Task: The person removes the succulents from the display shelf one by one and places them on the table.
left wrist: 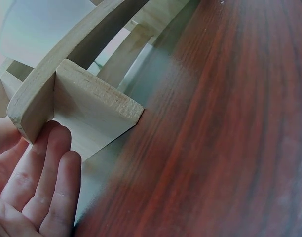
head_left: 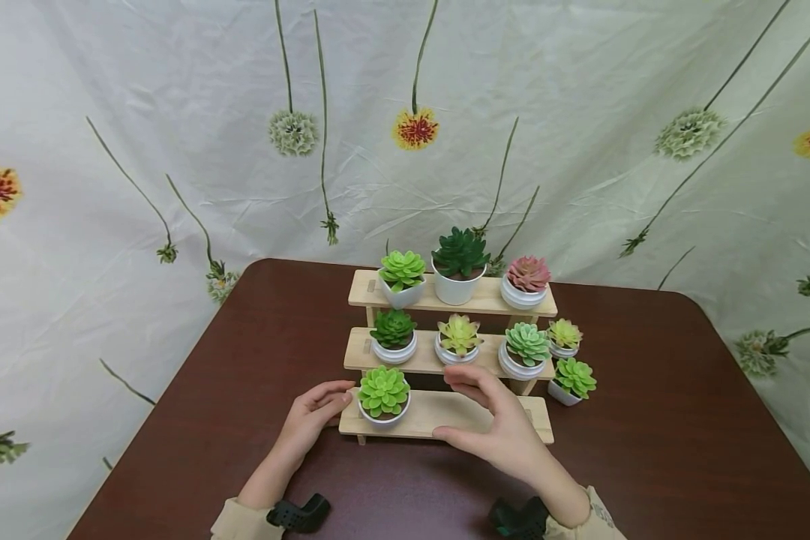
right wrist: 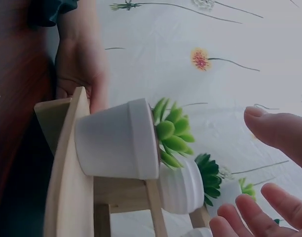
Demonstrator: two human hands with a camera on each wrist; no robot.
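A three-tier wooden plant stand [head_left: 439, 415] bears several small potted succulents. At the left end of its lowest shelf, my left hand [head_left: 313, 414] grips the board, with fingers [left wrist: 57, 158] tucked under the edge. A bright green succulent in a white pot [head_left: 384, 394] stands on that shelf near this hand; its tapered pot [right wrist: 116, 140] shows large in the right wrist view. Above the shelf's right part, my right hand [head_left: 496, 420] hovers with thumb and fingers spread apart, holding nothing. The middle tier has a yellowish succulent [head_left: 459, 335] just behind the right hand's fingers.
Two more potted succulents, a yellow-green one [head_left: 565, 335] and a bright green one [head_left: 574, 379], stand on the dark wooden table [head_left: 661, 420] right of the stand. A floral-printed cloth [head_left: 209, 112] hangs behind. The top tier holds a tall dark green succulent [head_left: 460, 255].
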